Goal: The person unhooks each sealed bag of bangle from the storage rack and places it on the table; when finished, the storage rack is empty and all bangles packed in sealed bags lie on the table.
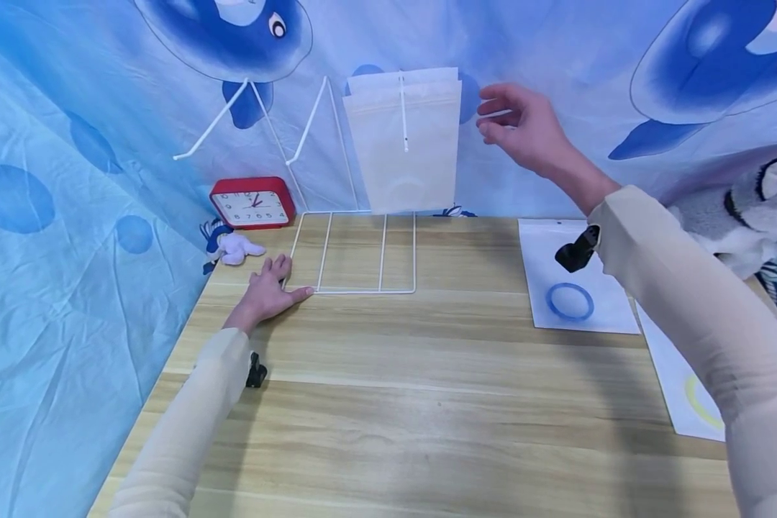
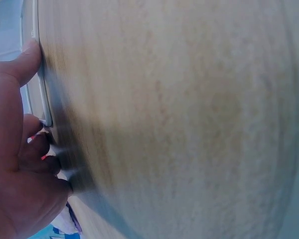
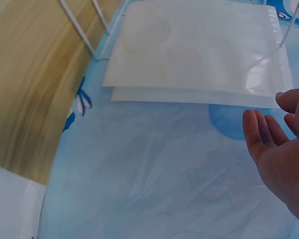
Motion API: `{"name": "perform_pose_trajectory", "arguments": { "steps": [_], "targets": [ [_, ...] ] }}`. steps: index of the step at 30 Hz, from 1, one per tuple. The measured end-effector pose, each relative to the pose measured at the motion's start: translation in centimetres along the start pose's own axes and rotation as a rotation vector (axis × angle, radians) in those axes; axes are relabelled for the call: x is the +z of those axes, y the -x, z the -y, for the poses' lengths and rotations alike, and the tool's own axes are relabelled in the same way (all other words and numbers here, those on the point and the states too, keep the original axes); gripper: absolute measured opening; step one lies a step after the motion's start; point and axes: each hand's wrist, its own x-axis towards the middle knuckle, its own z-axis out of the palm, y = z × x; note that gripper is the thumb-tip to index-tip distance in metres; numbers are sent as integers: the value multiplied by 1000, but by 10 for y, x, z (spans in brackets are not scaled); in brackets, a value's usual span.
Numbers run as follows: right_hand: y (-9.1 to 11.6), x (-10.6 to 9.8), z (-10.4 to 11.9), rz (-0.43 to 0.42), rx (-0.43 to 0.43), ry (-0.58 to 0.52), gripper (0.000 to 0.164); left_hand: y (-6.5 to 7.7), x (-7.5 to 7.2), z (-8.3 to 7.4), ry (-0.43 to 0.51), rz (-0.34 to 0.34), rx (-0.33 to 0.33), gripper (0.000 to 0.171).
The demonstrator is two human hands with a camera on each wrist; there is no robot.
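A white wire display rack (image 1: 365, 291) stands at the back of the table, with three prongs rising over its flat base. My left hand (image 1: 268, 291) rests at the base's front left corner, thumb on the front wire and the other fingers by the side wire. From the rack's right prong hang white pouches (image 1: 408, 169), one behind another. Just right of their upper edge, my right hand (image 1: 524, 128) is raised with relaxed, slightly bent fingers and holds nothing. In the right wrist view its fingertips (image 3: 250, 117) are close to the pouches' edge.
On the table's right lie a pouch with a blue ring (image 1: 585, 244) and one with a yellow ring (image 1: 667, 367), partly behind my right sleeve. A red clock (image 1: 252, 205) and small plush toy (image 1: 236, 248) stand back left; a grey plush (image 1: 744, 208) sits right. Printed blue cloth hangs behind.
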Motion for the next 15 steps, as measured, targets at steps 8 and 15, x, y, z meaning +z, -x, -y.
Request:
{"name": "perform_pose_trajectory", "arguments": {
  "steps": [8,15],
  "targets": [
    [-15,4,7,-22,2,-96,49,0,2,-4,-2,-6,7,98],
    [-25,6,7,-33,25,-184,47,0,2,-7,-9,-9,18,98]
  ]
}}
